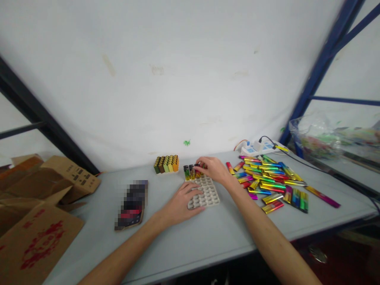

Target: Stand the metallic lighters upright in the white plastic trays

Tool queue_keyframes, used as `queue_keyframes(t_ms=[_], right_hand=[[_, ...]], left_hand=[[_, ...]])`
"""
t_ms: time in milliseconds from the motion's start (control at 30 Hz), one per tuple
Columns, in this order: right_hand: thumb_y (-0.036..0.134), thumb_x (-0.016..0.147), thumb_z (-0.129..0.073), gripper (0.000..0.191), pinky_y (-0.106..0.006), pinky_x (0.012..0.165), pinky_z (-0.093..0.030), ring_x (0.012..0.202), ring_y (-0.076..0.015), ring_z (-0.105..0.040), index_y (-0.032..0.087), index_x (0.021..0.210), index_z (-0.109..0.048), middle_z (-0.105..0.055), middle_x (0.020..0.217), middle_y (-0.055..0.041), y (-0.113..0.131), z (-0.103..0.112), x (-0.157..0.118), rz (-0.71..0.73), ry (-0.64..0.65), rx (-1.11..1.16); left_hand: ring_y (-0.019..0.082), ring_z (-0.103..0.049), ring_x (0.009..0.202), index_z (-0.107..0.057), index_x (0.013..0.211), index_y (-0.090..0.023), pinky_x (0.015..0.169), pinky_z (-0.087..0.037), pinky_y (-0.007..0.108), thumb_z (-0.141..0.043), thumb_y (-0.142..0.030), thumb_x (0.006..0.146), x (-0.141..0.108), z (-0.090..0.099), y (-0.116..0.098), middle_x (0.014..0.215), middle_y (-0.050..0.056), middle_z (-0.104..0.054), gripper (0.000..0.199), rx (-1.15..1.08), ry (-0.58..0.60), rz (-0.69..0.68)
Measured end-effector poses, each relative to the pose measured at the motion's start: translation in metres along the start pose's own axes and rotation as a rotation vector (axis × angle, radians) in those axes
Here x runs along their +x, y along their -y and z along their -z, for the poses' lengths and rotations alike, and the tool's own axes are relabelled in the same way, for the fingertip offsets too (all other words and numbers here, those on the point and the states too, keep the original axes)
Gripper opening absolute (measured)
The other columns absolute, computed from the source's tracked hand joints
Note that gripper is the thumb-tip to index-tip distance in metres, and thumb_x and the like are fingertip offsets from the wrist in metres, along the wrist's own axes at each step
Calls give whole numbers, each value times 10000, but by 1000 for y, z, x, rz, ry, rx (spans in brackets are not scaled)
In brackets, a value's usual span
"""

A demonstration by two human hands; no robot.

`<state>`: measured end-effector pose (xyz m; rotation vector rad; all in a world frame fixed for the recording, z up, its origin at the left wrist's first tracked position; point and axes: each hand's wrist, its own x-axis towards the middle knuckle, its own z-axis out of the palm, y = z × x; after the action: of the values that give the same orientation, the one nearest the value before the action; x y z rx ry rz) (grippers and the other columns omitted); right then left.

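Note:
A pale tray with rows of small pockets lies on the table in front of me. Across its left side rests my left hand, fingers spread over the pockets and thumb along the near edge. Several lighters with dark tops stand upright in the tray's far row. My right hand reaches over that row, its thumb and fingers pinched on a dark-topped lighter; the hand partly hides the row's right end. Behind and to the left stands a block of green, brown and yellow lighters.
Shiny multicoloured flat pieces lie in a loose heap at right. A power strip with a black cable sits behind them. A blurred-out phone lies at left, beside cardboard boxes. A wall rises behind the table.

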<state>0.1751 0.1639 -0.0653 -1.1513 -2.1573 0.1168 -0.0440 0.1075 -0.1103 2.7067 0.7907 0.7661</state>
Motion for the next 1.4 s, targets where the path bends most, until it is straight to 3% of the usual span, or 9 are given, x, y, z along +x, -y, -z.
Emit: queue_keyframes(t_ms=[867,1000,1100,1267,1400], right_hand=[[325,998,-602,200,-244,742,-471,777,-157,-688,171,1027,-725,-771,935,-61,0,1,1,63,21,28],[347,993,-610,231,-255,790,-481,845,-172,-707,178,1107,-718,-777,1011,-71,0,1,0,48,9,25],[387,1006,-579,270,-254,791,-478,834,-166,-700,186,1127,-712,-775,1003,-70,-2,8,0,20,-67,31],[463,1035,-476,386,-241,704,-445,691,-149,-647,174,994,-728,-738,783,-41,-12,31,-2,-80,-192,-14],[516,1019,-474,439,-253,722,-449,683,-155,-647,168,957,-736,-732,751,-46,-30,39,-6,-221,-161,-87]], left_hand=[[281,-524,1286,-668,1194,-233,1129,-446,486,-764,-383,875,0,1,0,1294,98,-627,366,5,15,2],[278,-530,1275,-667,1186,-241,1122,-452,479,-768,-379,871,0,0,0,1278,89,-631,358,13,17,4],[280,-534,1273,-664,1191,-240,1119,-455,483,-762,-387,875,-1,-1,2,1294,93,-623,361,15,11,7],[285,-518,1300,-659,1211,-247,1132,-439,495,-740,-395,894,-1,-3,6,1327,95,-613,359,-2,-2,-11],[282,-524,1289,-656,1207,-239,1133,-435,496,-735,-392,893,0,-3,7,1325,102,-610,358,-8,2,-16]])
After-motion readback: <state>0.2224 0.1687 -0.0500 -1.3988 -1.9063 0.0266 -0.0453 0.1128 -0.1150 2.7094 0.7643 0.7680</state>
